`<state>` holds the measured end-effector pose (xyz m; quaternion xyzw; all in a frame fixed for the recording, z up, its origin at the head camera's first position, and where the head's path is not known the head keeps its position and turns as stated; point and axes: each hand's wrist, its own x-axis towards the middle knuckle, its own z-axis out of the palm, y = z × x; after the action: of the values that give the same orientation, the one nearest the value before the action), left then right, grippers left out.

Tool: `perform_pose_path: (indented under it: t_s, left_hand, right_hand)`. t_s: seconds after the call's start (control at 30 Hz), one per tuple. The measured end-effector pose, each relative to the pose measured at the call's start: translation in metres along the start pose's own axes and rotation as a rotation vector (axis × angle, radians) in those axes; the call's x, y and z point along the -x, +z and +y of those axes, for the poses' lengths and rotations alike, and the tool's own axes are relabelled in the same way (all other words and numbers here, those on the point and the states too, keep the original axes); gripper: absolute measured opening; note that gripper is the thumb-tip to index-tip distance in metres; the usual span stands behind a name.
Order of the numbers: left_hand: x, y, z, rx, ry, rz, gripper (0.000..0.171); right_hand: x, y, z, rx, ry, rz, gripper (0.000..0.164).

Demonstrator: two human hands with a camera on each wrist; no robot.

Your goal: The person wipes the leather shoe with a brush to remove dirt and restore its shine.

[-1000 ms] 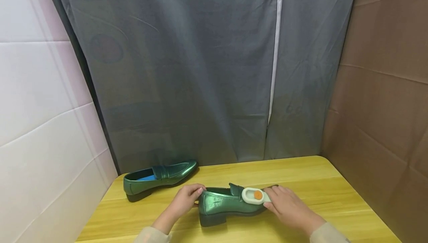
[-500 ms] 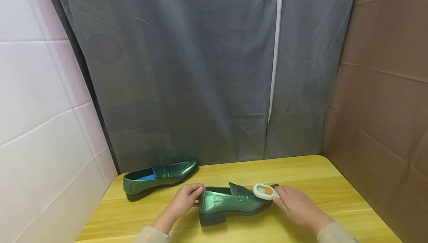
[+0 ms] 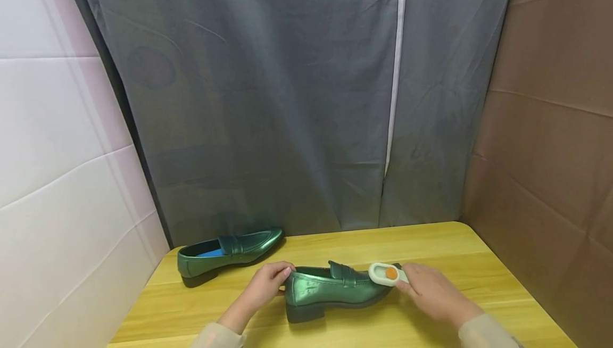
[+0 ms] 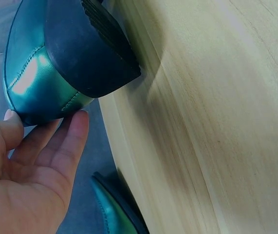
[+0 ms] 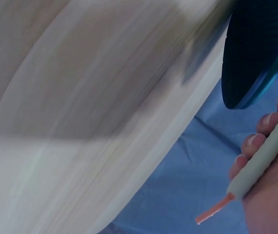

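Presently we log 2 hands at work over a yellow wood-grain table (image 3: 460,252). Between them is the near loafer (image 3: 330,290), metallic green with a dark sole, its heel to the left hand and its toe to the right in the head view. A raised tongue stands up at its throat.

Left hand (image 3: 263,288): we record a pinch at the back of the heel, thumb near the top edge and fingers against the rear, with only the shoe's own thickness in the gap. Right hand (image 3: 433,292): we see its fingers curled round the handle of a pale tool (image 3: 380,267), whose oval head carries 1 round orange button (image 3: 391,273). The head overlaps the toe area; we cannot tell whether it touches. From the right wrist we note an orange strip (image 5: 215,209) at the end of the handle. That view also shows the toe's dark sole; we cannot tell whether the heel bears on the tabletop.

Farther back, to the left, we note loafer no. 2 (image 3: 234,258), also green, upright on the table with a blue patch (image 3: 209,254) inside. Behind, we have a gray curtain (image 3: 268,98) with 1 white strip (image 3: 395,71); white cloth (image 3: 67,140) on the left, brown cloth (image 3: 551,140) on the right.
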<state>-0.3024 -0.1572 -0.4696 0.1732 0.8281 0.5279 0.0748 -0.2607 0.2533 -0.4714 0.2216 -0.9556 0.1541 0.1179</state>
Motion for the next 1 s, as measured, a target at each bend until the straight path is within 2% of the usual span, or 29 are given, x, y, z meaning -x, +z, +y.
perform_pose_path:
  t_s: [0.17, 0.37, 0.63, 0.7, 1.0]
  left_hand:
    - [0.000, 0.000, 0.000, 0.002, -0.001, -0.002, 0.027]
    - [0.000, 0.001, 0.001, -0.007, 0.009, -0.001, 0.026]
    - [0.002, 0.001, 0.003, -0.016, 0.010, 0.002, 0.026]
    - [0.002, 0.001, 0.003, -0.019, 0.012, 0.003, 0.025]
    - [0.002, 0.002, 0.003, -0.023, -0.004, 0.018, 0.023]
  right_hand:
    - [0.000, -0.002, 0.008, -0.030, 0.030, -0.021, 0.025]
    - [0.001, -0.001, 0.020, -0.061, 0.133, -0.064, 0.027]
    - [0.002, -0.008, 0.020, -0.068, 0.216, -0.111, 0.031]
    - [0.002, -0.008, 0.017, -0.074, 0.208, -0.116, 0.030]
    - [0.002, 0.005, 0.003, -0.085, 0.033, -0.036, 0.026]
